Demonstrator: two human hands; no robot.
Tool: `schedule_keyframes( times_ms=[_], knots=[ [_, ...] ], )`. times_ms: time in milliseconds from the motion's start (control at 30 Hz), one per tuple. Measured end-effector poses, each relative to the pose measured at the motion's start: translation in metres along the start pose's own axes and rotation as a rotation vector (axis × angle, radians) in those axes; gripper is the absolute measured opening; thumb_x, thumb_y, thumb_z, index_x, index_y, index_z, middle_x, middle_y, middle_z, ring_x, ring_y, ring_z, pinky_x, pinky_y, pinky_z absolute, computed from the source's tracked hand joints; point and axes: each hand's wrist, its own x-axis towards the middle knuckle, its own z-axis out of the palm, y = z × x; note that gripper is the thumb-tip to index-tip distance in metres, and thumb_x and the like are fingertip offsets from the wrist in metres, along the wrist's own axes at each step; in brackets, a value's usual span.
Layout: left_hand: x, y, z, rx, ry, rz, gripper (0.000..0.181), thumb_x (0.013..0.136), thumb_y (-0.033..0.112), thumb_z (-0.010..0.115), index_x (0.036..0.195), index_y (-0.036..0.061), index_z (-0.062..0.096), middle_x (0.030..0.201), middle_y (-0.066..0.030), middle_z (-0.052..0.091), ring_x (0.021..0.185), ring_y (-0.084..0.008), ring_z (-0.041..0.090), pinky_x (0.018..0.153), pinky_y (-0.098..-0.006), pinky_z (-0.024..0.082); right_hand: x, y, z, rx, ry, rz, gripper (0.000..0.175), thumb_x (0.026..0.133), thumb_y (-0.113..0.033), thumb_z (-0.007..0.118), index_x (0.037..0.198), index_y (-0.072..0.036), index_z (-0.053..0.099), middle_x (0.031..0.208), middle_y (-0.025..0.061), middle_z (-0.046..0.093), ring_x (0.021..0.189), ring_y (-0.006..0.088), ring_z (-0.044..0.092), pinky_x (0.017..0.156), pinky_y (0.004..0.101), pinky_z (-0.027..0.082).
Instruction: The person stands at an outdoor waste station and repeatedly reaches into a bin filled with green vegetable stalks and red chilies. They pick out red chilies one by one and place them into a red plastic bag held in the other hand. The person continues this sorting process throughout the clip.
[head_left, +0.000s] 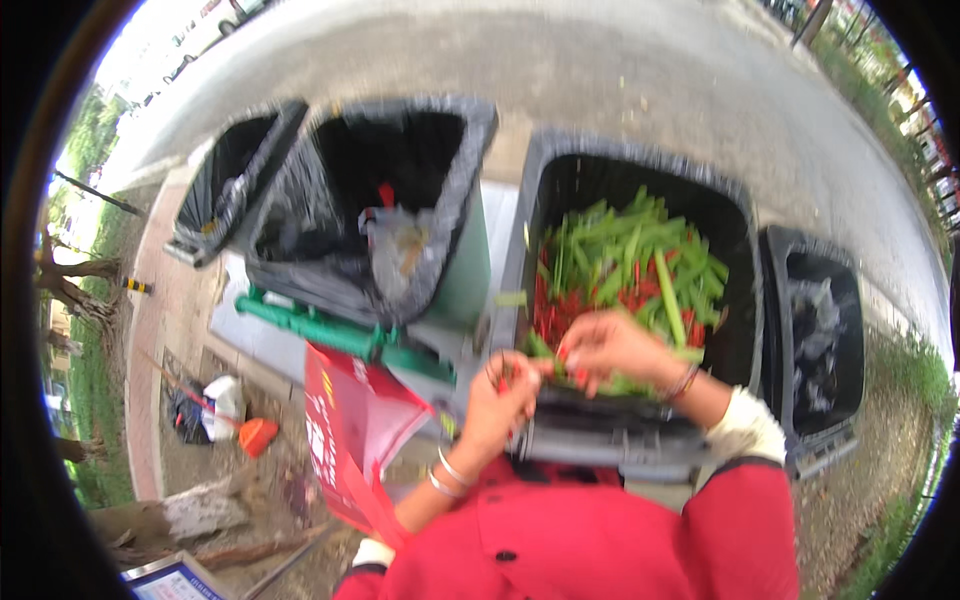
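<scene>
My left hand (506, 397) and my right hand (619, 349) meet over the near edge of a large grey wheeled bin (529, 225). Small red pieces, possibly flower petals, and a bit of green show between the fingers of both hands; blur hides their exact shape. Inside the bin lie cut green leaves and stems (622, 240) over a layer of red pieces (551, 319). A red printed carrier bag (337, 435) hangs from my left forearm, its mouth gaping.
Left of the large bin stand a green bin with a black liner (465, 262) and another lined bin (247, 172). A smaller bin (855, 352) adjoins on the right. An orange scoop (257, 436), plastic bags (223, 405) and a tree trunk (172, 517) are at lower left.
</scene>
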Motion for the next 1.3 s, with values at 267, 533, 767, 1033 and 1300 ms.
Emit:
schedule_keyframes(
  times_ms=[267,533,767,1033,1300],
  knots=[
    [0.004,-0.002,-0.001,-0.028,0.001,-0.076,0.015,0.087,0.008,0.064,0.091,0.0078,0.049,0.064,-0.0005,0.054,0.046,-0.0053,0.047,0.034,-0.0172,0.031,0.012,0.002,0.041,-0.326,-0.069,-0.031,0.017,0.089,-0.017,0.061,0.099,-0.002,0.058,0.072,0.0032,0.066,0.059,0.0073,0.062,0.047,0.0195,0.046],
    [0.001,0.001,-0.013,-0.046,-0.009,0.009,0.012,0.088,0.009,0.063,0.089,0.0082,0.051,0.066,-0.0008,0.056,0.046,-0.0052,0.046,0.034,-0.0173,0.031,0.013,0.005,0.045,-0.229,-0.126,-0.025,0.024,0.090,-0.014,0.059,0.110,-0.001,0.055,0.073,0.0048,0.065,0.061,0.0107,0.063,0.053,0.0231,0.051],
    [-0.008,-0.003,-0.027,-0.176,0.018,-0.137,0.008,0.090,0.012,0.059,0.095,0.0086,0.054,0.074,-0.0051,0.059,0.048,-0.0051,0.045,0.034,-0.0173,0.030,0.016,0.004,0.056,-0.217,0.187,-0.333,0.028,0.087,-0.002,0.054,0.115,-0.001,0.052,0.070,0.0046,0.063,0.059,0.0094,0.062,0.053,0.0263,0.051],
    [-0.020,-0.017,-0.039,-0.549,-0.195,-0.327,0.012,0.090,0.015,0.062,0.094,0.0056,0.056,0.082,-0.0054,0.057,0.058,-0.0065,0.046,0.037,-0.0147,0.032,0.024,0.015,0.075,-0.421,0.169,-0.689,0.010,0.079,-0.005,0.064,0.088,-0.004,0.061,0.082,0.0056,0.060,0.078,0.0208,0.062,0.066,0.0297,0.049],
    [-0.028,-0.018,-0.034,-0.501,-0.217,-0.292,0.014,0.090,0.016,0.061,0.094,0.0044,0.054,0.083,-0.0059,0.055,0.055,-0.0053,0.043,0.036,-0.0145,0.031,0.027,0.016,0.068,-0.766,0.296,-0.943,0.017,0.075,-0.011,0.067,0.091,-0.010,0.063,0.082,0.0060,0.057,0.079,0.0258,0.059,0.066,0.0345,0.049]
  ],
)
